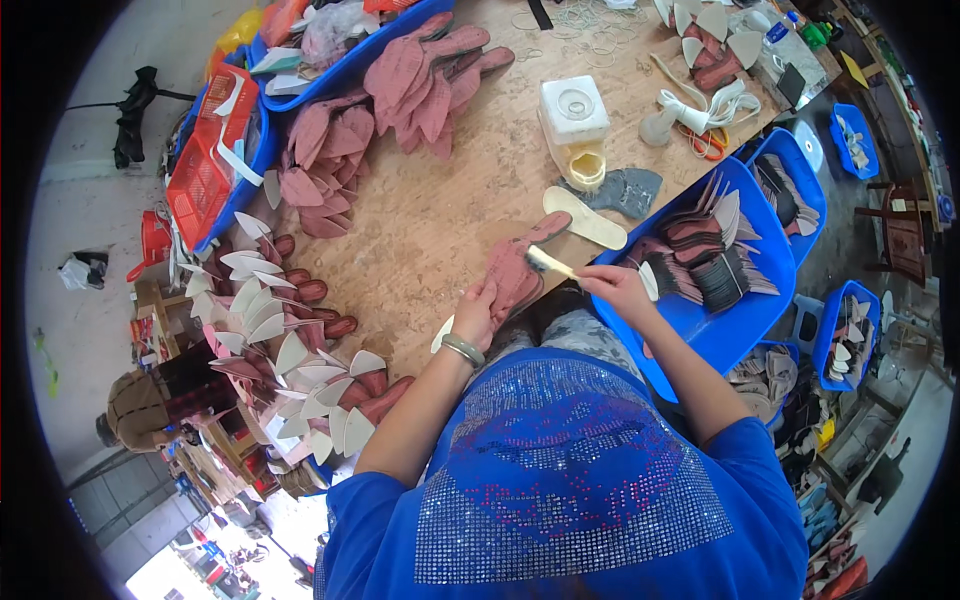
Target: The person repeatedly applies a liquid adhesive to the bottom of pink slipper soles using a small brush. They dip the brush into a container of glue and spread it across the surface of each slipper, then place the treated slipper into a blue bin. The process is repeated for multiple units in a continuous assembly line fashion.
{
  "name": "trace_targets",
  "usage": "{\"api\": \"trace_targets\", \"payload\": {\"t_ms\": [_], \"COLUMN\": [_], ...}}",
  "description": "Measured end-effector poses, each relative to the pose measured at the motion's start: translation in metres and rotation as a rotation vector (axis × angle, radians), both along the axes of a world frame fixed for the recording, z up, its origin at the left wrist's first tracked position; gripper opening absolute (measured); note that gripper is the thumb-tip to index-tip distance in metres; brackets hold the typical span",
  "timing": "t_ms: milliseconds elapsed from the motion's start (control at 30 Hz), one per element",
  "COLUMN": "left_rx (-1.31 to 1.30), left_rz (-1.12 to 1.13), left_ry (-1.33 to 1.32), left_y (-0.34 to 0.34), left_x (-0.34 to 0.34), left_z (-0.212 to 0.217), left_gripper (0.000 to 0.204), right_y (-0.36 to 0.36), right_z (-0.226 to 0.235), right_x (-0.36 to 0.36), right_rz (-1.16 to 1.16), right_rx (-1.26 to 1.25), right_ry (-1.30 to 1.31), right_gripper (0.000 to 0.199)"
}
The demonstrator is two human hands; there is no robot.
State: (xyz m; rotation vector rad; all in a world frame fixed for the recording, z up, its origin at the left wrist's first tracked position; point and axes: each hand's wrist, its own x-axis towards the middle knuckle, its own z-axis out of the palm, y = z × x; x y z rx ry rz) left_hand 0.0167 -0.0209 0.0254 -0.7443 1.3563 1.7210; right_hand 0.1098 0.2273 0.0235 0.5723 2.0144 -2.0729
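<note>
My left hand grips dusty-red shoe insoles at the table's near edge; how many lie together I cannot tell. In my right hand is a brush with a pale handle. Its dark bristle end rests against or just over the upper insole's face. Just beyond lie a cream insole-shaped piece and a dark grey flat piece. Behind these stands a white square container with a yellowed, crusted round spout at its front.
Red insoles lie piled at the far left, and pieces with white tips line the left edge. Right of me, a blue tray holds stacked insoles. White cord and orange-handled scissors lie far right. Another person is at left.
</note>
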Motion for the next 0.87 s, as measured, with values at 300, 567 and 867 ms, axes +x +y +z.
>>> {"api": "trace_targets", "payload": {"t_ms": [300, 567, 867], "left_rx": [0.081, -0.073, -0.522], "left_rz": [0.122, -0.219, -0.693], "left_ry": [-0.131, 0.142, 0.788], "left_y": [-0.002, -0.017, -0.032], "left_x": [-0.003, -0.014, -0.027], "left_z": [-0.006, -0.016, -0.059], "left_gripper": [0.019, 0.027, 0.041], "right_y": [-0.001, 0.022, 0.018], "right_z": [-0.059, -0.052, -0.033], "right_x": [-0.009, -0.03, -0.074], "right_rz": [-0.082, -0.102, 0.123], "right_rx": [0.467, 0.764, 0.808], "right_ry": [0.051, -0.137, -0.014], "right_gripper": [0.025, 0.023, 0.024]}}
